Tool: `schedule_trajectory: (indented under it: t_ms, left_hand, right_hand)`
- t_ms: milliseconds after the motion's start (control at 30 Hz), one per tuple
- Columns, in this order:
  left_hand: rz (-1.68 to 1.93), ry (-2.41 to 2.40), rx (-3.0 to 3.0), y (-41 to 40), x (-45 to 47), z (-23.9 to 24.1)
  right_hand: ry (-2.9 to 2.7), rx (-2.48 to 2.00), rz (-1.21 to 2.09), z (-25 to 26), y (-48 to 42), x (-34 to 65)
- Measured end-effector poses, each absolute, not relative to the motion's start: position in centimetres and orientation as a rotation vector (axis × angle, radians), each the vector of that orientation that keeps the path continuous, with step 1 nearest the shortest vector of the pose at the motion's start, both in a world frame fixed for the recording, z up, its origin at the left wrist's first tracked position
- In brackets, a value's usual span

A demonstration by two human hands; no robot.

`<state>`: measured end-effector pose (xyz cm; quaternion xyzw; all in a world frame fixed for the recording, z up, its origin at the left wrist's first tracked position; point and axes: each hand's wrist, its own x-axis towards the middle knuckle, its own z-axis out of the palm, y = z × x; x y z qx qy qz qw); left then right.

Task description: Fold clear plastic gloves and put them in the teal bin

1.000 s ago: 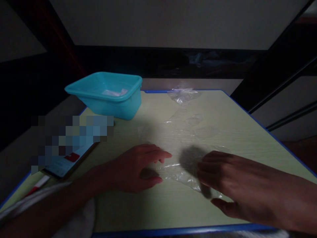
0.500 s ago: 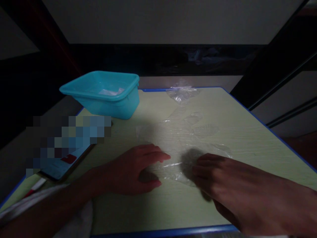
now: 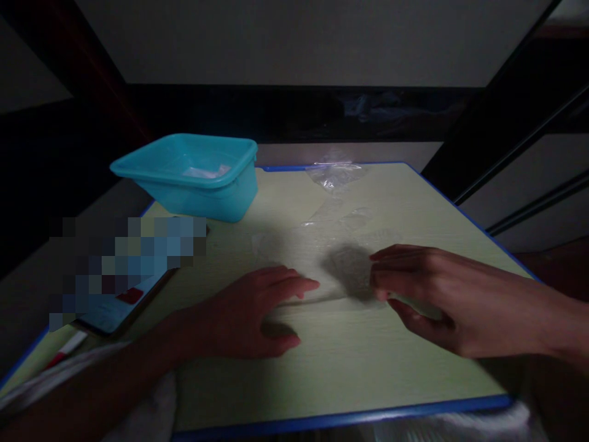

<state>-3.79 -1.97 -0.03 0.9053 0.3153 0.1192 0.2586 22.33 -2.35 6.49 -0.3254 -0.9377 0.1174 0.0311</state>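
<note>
A clear plastic bag (image 3: 317,258) lies flat on the pale green table (image 3: 322,368). My left hand (image 3: 248,313) rests on the bag's near left part, fingers stretched flat, thumb tucked underneath. My right hand (image 3: 432,294) is lifted a little above the table at the bag's right side, its fingers curled and pinching the bag's near edge, which is folded up and away from me. The dim light hides the bag's outline.
A turquoise plastic tub (image 3: 193,175) with something pale inside stands at the back left. A crumpled clear bag (image 3: 335,172) lies at the far edge. A phone-like flat object (image 3: 119,301) lies at the left, partly blurred out. The table has a blue rim (image 3: 340,417).
My right hand rose from the bag's near right corner and moved away from me, carrying the bag's edge over. My left hand stayed pressed in place.
</note>
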Motion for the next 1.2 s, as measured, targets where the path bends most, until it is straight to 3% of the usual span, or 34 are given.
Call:
schedule_trajectory:
  t_ms: [500,1067,1200]
  left_hand:
    - [0.635,1.026,1.891,-1.6,-2.5,0.1]
    - [0.624,1.06,1.837,-1.4,-2.4,0.0]
    - [0.62,1.07,1.834,-1.4,-2.4,-0.1]
  right_hand:
    - [-2.718,-1.116,0.491,4.0,0.2,21.9]
    - [-2.608,-1.169,0.028,2.8,1.6,23.0]
    - [-2.584,-1.175,0.042,3.3,1.4,22.8]
